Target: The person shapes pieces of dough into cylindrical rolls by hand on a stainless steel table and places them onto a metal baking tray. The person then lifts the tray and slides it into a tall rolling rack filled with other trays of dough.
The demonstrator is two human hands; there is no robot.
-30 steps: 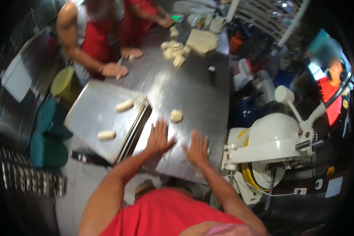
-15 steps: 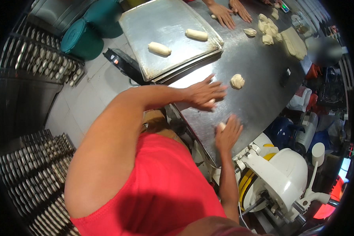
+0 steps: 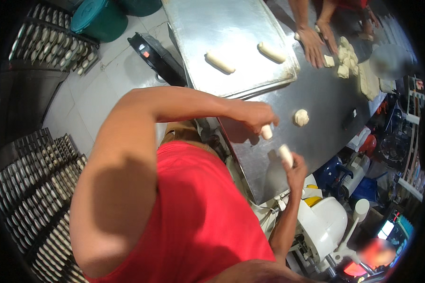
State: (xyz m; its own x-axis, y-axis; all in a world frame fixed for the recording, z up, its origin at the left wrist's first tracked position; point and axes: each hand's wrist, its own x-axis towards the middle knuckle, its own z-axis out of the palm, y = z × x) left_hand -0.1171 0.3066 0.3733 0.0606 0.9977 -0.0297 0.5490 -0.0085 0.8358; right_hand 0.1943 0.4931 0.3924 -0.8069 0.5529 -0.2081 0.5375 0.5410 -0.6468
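Observation:
My left hand (image 3: 260, 117) is closed around a short dough roll (image 3: 267, 132), whose end pokes out below the fingers over the steel table (image 3: 255, 165). Nearer the table's right-hand edge, my right hand (image 3: 296, 170) pinches a second dough roll (image 3: 284, 154) between thumb and fingers, held tilted above the surface. A round, folded dough lump (image 3: 301, 118) sits on the table just right of my left hand. Beyond my left forearm, a metal baking tray (image 3: 241, 28) carries two longer dough rolls, one at left (image 3: 220, 62) and one at right (image 3: 272, 52).
Across the table, another person's hands (image 3: 311, 45) press on dough beside a pile of dough pieces (image 3: 348, 56) and a flat dough slab (image 3: 368, 81). A white machine (image 3: 323, 221) stands against the near right edge. Racks of filled trays (image 3: 38, 198) line the left.
Both my hands, flat over the dough on the table before, have now closed on the rolls and lifted them. The view has shifted, and the other person's hands have moved nearer the dough pile.

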